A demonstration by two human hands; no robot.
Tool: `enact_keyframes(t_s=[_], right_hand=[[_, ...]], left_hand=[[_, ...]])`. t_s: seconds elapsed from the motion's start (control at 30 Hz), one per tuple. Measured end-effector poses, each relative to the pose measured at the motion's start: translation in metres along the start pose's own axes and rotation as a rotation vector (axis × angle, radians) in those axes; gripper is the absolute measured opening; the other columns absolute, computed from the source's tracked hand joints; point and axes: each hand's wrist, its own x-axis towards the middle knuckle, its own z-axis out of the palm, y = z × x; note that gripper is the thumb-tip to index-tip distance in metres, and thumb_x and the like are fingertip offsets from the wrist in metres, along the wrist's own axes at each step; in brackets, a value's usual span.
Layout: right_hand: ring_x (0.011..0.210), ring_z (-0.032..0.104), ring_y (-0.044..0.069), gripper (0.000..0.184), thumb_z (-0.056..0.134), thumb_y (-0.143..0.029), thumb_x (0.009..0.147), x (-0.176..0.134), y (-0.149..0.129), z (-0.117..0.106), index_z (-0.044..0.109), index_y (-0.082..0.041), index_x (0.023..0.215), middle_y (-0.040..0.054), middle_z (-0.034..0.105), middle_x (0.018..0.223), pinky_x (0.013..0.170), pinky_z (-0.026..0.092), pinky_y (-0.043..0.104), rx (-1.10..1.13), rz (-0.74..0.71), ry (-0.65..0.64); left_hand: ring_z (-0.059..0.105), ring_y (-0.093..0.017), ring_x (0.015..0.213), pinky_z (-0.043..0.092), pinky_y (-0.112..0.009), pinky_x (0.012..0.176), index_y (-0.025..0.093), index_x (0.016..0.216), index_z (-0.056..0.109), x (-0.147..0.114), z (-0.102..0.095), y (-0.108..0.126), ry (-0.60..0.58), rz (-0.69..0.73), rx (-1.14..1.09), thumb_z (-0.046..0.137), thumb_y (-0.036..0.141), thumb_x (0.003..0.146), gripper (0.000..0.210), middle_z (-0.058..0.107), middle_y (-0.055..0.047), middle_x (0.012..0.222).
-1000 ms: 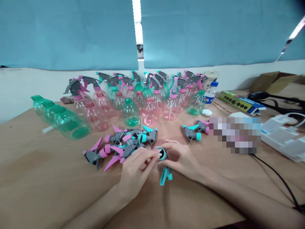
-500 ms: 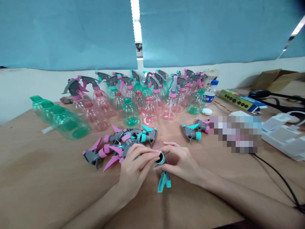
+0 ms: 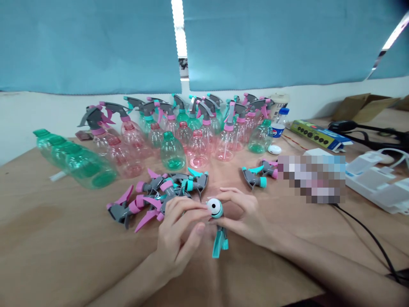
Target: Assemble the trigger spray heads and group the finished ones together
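Observation:
My right hand (image 3: 244, 213) grips a grey and teal trigger spray head (image 3: 220, 245) between thumb and fingers, its collar tilted up toward me. A white washer (image 3: 214, 207) with a dark centre hole sits at the mouth of the teal collar. My left hand (image 3: 180, 234) has its fingers stretched out, their tips touching the washer's left edge, and the thumb stands apart below. Left of the hands lies a pile of pink-grey and teal-grey spray heads (image 3: 166, 185), partly hidden behind my left hand.
Green and pink bottles (image 3: 172, 153), several with spray heads fitted, stand at the back. Green bottles (image 3: 75, 160) lie or lean at left. Two loose spray heads (image 3: 254, 178) lie right of centre. Farther right are a clear compartment box (image 3: 380, 183), a cable (image 3: 367, 232) and a yellow-green box (image 3: 319, 134).
The collar showed a dark hollow; now the white washer fills its mouth. My left fingertips have drawn back slightly from the collar and the thumb has spread away.

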Motion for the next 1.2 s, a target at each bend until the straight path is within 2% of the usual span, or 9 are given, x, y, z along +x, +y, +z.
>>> enact_keyframes(t_s=[0.07,0.2,0.53,0.73,0.93,1.2], right_hand=[[0.09,0.067,0.017,0.019,0.069,-0.028,0.078,0.0,-0.001,0.0,0.061,-0.024,0.096,-0.0015,0.072,0.089,0.097,0.046,0.038,0.002,-0.006,-0.025],[0.088,0.067,0.017,0.022,0.069,-0.03,0.079,0.0,0.001,0.003,0.06,-0.024,0.098,-0.0014,0.072,0.091,0.099,0.044,0.039,0.011,-0.023,-0.052],[0.095,0.066,0.018,0.017,0.064,-0.028,0.082,0.001,0.0,0.0,0.061,-0.023,0.098,-0.0001,0.072,0.09,0.095,0.048,0.037,-0.03,-0.041,-0.005],[0.097,0.066,0.019,0.016,0.065,-0.029,0.082,0.004,-0.002,-0.003,0.061,-0.022,0.096,0.0008,0.072,0.09,0.092,0.049,0.035,-0.035,-0.043,0.025],[0.097,0.065,0.019,0.018,0.065,-0.029,0.081,0.002,0.002,-0.001,0.061,-0.023,0.098,0.0004,0.072,0.091,0.092,0.049,0.036,-0.029,-0.049,0.026],[0.084,0.067,0.017,0.015,0.066,-0.026,0.08,0.0,0.004,0.001,0.06,-0.023,0.094,-0.0008,0.071,0.086,0.095,0.047,0.039,-0.038,-0.084,-0.014]], left_hand=[[0.055,-0.021,0.095,0.043,-0.038,0.083,0.021,0.106,0.061,0.0,0.001,0.0,-0.003,-0.058,0.004,0.044,0.018,0.09,0.023,0.062,-0.005,0.101],[0.052,-0.023,0.102,0.044,-0.039,0.086,0.022,0.117,0.057,0.0,0.004,-0.003,-0.081,-0.14,0.032,0.043,0.023,0.092,0.029,0.057,-0.007,0.11],[0.05,-0.024,0.103,0.045,-0.04,0.085,0.021,0.125,0.054,0.001,0.005,-0.004,-0.099,0.019,0.049,0.044,0.018,0.091,0.036,0.057,-0.009,0.112],[0.051,-0.023,0.1,0.045,-0.039,0.085,0.02,0.116,0.058,0.002,0.002,0.0,-0.087,0.06,0.051,0.045,0.014,0.088,0.032,0.06,-0.008,0.109],[0.054,-0.025,0.099,0.041,-0.042,0.086,0.02,0.106,0.06,0.004,0.003,0.002,-0.089,0.08,0.113,0.051,0.02,0.084,0.024,0.067,-0.007,0.105],[0.057,-0.024,0.088,0.04,-0.042,0.083,0.021,0.095,0.06,0.009,0.002,0.005,-0.081,0.101,0.171,0.057,0.024,0.078,0.017,0.068,-0.005,0.096]])
